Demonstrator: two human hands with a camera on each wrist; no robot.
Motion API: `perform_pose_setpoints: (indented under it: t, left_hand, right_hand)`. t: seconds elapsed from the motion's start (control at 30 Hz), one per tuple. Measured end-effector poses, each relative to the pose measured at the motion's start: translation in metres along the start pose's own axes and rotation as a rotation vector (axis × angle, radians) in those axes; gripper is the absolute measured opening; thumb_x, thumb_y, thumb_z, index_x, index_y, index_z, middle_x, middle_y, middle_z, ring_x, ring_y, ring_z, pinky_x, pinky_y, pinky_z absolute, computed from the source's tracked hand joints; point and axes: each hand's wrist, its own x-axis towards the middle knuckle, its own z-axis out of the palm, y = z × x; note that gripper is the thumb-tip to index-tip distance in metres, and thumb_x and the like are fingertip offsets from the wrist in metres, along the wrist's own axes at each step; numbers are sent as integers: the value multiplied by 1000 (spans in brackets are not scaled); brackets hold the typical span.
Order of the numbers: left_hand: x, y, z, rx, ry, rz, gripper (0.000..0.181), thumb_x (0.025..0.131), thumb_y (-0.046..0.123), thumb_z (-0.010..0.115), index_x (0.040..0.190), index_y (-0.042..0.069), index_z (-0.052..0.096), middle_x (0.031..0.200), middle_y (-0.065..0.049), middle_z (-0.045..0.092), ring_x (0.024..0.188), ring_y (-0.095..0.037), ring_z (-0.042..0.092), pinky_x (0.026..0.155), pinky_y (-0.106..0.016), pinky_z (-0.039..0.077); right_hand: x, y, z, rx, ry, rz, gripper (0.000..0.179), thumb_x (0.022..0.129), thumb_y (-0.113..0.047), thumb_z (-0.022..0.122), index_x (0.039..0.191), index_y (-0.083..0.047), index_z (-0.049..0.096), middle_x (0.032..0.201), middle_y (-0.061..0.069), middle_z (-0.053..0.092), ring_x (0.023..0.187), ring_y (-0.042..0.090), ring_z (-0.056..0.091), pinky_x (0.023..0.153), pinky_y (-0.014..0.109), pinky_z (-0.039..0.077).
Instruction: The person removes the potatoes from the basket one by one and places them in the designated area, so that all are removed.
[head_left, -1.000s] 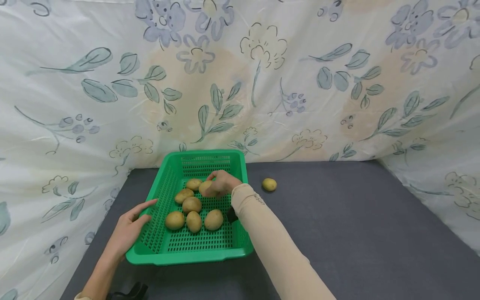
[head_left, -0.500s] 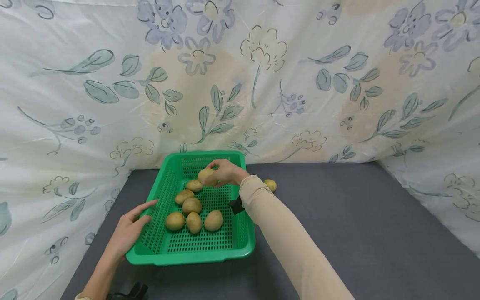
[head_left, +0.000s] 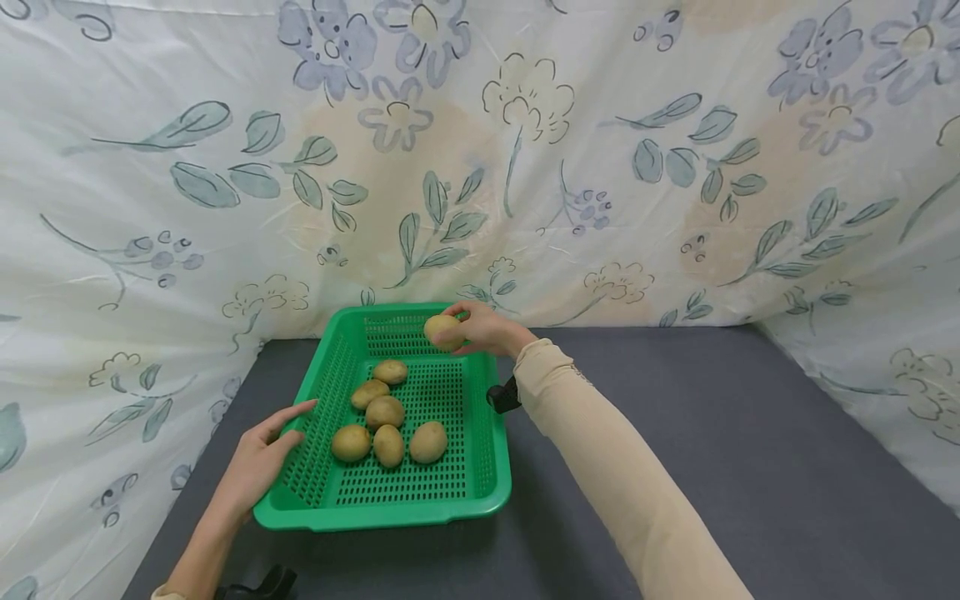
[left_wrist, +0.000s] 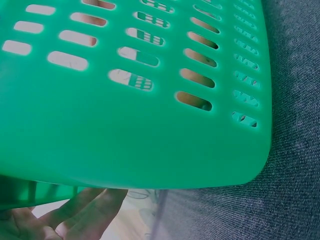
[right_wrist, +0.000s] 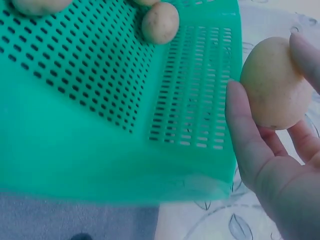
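Note:
A green perforated plastic basket (head_left: 382,515) holds several potatoes, mostly grouped left of its centre; one potato (head_left: 428,442) lies apart on the right. My right hand (head_left: 489,330) grips another potato (head_left: 442,332) above the basket's far right corner. In the right wrist view, fingers and thumb pinch this potato (right_wrist: 274,85) from opposite sides, just beyond the green wall. My left hand (head_left: 255,467) holds the basket's left rim, its thumb and forefinger lying over it. From the left wrist, the fingers of that hand (left_wrist: 92,215) show below the rim, partly hidden by the basket wall.
Dark grey cloth covers the table (head_left: 712,442). Behind it and along both sides hangs a floral curtain (head_left: 525,183). My right sleeve (head_left: 615,467) crosses the table to the right of the basket.
My right hand has lifted the potato from among the others and carried it up, then right, toward the far corner. My forearm now hides the potato on the table. The left hand stays put.

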Motion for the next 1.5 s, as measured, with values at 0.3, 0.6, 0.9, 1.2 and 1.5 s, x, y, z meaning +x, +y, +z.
perform_pose_setpoints:
  t: [0.3,0.6,0.9,1.2,1.5]
  left_hand:
    - [0,1,0,3,4,4,45,102,13,41,146,7,40,150,-24,25,118,-34,39,75,-43,32]
    - [0,1,0,-12,6,17,45,101,12,41,146,7,40,150,-25,25,128,-44,33,85,-48,35]
    - [1,1,0,4,10,31,45,101,11,41,145,6,41,150,-25,25,134,-45,25,79,-46,31]
    - [2,-2,0,-1,6,10,45,102,13,41,146,8,39,151,-24,24,114,-35,39,74,-44,31]
    - [1,-2,0,-5,5,17,45,101,12,41,146,7,40,151,-24,24,134,-44,23,85,-49,33]
  right_hand:
    - [-8,5,-22,16,35,-24,52,88,-5,68,135,-3,44,124,19,43,106,33,53,86,42,49]
    - [-14,11,-42,54,45,-22,56,90,-5,65,139,-1,38,132,22,36,114,37,49,91,45,46]
    - [-23,18,-66,73,99,-20,58,91,-5,64,141,0,36,135,23,35,113,36,48,89,42,47]
    - [-29,31,-88,78,152,-2,56,92,-6,62,140,2,35,129,22,40,113,37,51,91,40,46]
    - [-36,44,-105,75,185,27,57,94,-9,61,140,4,32,126,19,43,114,34,50,93,39,45]
